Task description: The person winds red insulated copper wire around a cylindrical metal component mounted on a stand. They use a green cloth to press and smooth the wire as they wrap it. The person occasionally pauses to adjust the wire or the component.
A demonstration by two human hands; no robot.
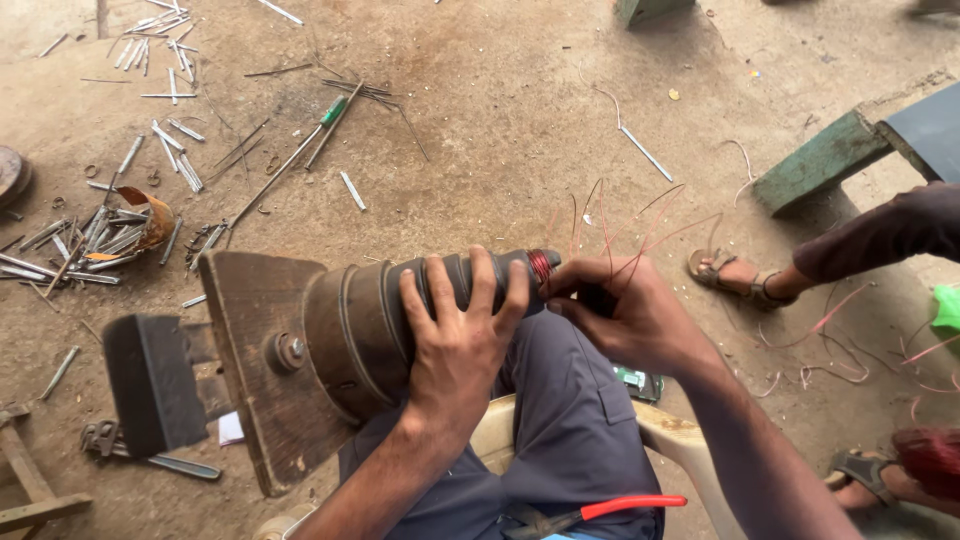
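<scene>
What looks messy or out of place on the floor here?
Thin metal strips lie scattered over the dirt floor at upper left, some spilling from a bent rusty can. Loose reddish wire trails at right.

We are in a rough repair workshop with a bare, dusty concrete floor (pixel 480 120). Across the floor from the dark stepped metal former (pixel 400 310) on our lap, loose metal strips (pixel 160 60) and rods lie scattered, and a rusty tin (pixel 150 220) holds more of them. Beyond the former's narrow end, cut lengths of copper wire (pixel 640 225) trail over the ground. Below the former, red-handled pliers (pixel 590 515) rest on our lap. To its right stands a green-painted bench leg (pixel 820 160).
</scene>
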